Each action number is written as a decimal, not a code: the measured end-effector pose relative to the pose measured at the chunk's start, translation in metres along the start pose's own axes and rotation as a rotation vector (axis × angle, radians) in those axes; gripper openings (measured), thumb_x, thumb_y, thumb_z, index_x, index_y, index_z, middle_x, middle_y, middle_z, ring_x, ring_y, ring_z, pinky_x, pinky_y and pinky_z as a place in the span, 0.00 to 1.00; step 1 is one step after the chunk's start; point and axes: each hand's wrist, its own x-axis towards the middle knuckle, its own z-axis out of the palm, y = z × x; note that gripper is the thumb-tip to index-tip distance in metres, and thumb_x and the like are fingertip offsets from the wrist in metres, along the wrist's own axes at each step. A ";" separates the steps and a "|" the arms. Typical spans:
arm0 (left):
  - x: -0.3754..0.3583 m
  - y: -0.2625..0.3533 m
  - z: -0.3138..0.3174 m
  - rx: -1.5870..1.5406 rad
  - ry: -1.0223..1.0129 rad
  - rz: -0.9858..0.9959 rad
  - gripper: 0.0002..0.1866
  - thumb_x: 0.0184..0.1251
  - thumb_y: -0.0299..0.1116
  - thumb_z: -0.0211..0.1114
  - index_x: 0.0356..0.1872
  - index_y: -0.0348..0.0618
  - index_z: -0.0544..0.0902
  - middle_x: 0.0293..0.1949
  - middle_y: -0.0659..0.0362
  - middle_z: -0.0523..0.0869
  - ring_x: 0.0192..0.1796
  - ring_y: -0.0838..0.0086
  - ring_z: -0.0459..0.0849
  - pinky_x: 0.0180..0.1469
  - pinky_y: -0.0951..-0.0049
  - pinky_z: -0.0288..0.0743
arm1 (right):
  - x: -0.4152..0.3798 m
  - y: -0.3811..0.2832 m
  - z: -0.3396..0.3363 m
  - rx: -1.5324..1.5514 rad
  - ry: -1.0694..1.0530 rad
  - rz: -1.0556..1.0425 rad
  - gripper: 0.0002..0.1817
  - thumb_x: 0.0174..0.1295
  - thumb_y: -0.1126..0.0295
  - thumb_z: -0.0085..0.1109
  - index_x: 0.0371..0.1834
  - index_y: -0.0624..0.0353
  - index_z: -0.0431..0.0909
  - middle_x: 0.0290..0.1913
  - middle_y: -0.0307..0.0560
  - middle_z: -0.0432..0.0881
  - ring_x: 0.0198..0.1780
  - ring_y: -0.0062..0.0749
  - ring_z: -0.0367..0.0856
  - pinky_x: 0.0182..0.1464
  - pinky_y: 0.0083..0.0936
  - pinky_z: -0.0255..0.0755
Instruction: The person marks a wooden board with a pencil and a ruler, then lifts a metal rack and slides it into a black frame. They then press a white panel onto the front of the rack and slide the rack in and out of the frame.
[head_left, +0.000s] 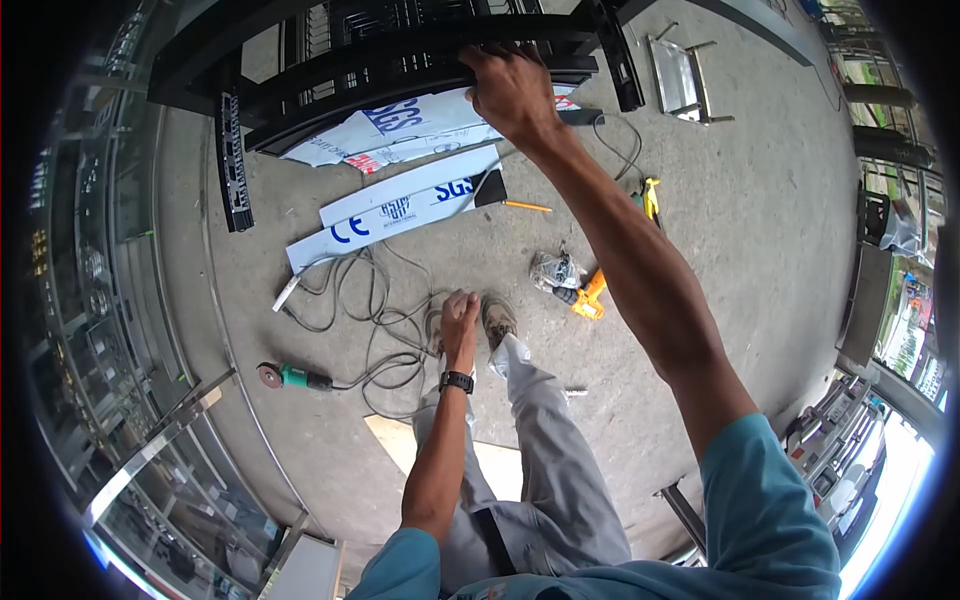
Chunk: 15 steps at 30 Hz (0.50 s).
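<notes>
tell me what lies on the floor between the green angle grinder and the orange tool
In the head view, tangled cable and the person's shoes lie between the green angle grinder and the orange tool.

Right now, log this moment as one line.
right hand grip: black metal frame | left hand: free, lowered | green angle grinder: on floor

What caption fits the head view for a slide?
Right hand grips a black metal frame over a concrete floor; left hand hangs empty above cables and a grinder.

Bare concrete floor [760, 230] (daylit, cluttered)
</notes>
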 end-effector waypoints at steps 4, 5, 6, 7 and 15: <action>-0.009 0.121 -0.032 -0.059 0.093 0.232 0.38 0.59 0.51 0.62 0.64 0.40 0.58 0.56 0.55 0.69 0.55 0.66 0.70 0.54 0.59 0.70 | -0.012 -0.014 -0.013 0.072 -0.076 0.061 0.21 0.42 0.72 0.67 0.44 0.53 0.77 0.41 0.46 0.81 0.47 0.40 0.76 0.52 0.33 0.67; -0.018 0.153 -0.035 -0.141 0.105 0.321 0.42 0.56 0.55 0.63 0.64 0.40 0.57 0.57 0.53 0.66 0.57 0.62 0.69 0.55 0.58 0.69 | -0.028 -0.022 -0.018 0.078 -0.113 0.093 0.21 0.42 0.72 0.66 0.44 0.54 0.77 0.41 0.46 0.81 0.48 0.39 0.76 0.52 0.32 0.66; -0.015 0.181 -0.038 -0.238 0.074 0.326 0.47 0.54 0.60 0.62 0.65 0.39 0.54 0.59 0.49 0.64 0.60 0.57 0.66 0.55 0.56 0.69 | -0.046 -0.026 -0.020 0.098 -0.047 0.068 0.18 0.42 0.71 0.66 0.41 0.54 0.77 0.38 0.45 0.81 0.44 0.39 0.76 0.50 0.32 0.66; -0.015 0.203 -0.040 -0.245 0.090 0.335 0.49 0.53 0.63 0.60 0.66 0.40 0.51 0.62 0.45 0.60 0.64 0.51 0.62 0.55 0.54 0.69 | -0.064 -0.036 -0.033 0.078 -0.123 0.052 0.15 0.43 0.71 0.65 0.36 0.55 0.77 0.33 0.44 0.79 0.40 0.38 0.76 0.48 0.31 0.65; -0.097 0.174 -0.049 -0.477 0.317 0.008 0.32 0.55 0.46 0.66 0.57 0.39 0.68 0.54 0.52 0.72 0.54 0.62 0.75 0.53 0.63 0.74 | -0.207 -0.100 -0.101 0.208 -0.245 0.216 0.15 0.40 0.77 0.53 0.35 0.57 0.74 0.32 0.42 0.74 0.39 0.36 0.70 0.50 0.32 0.60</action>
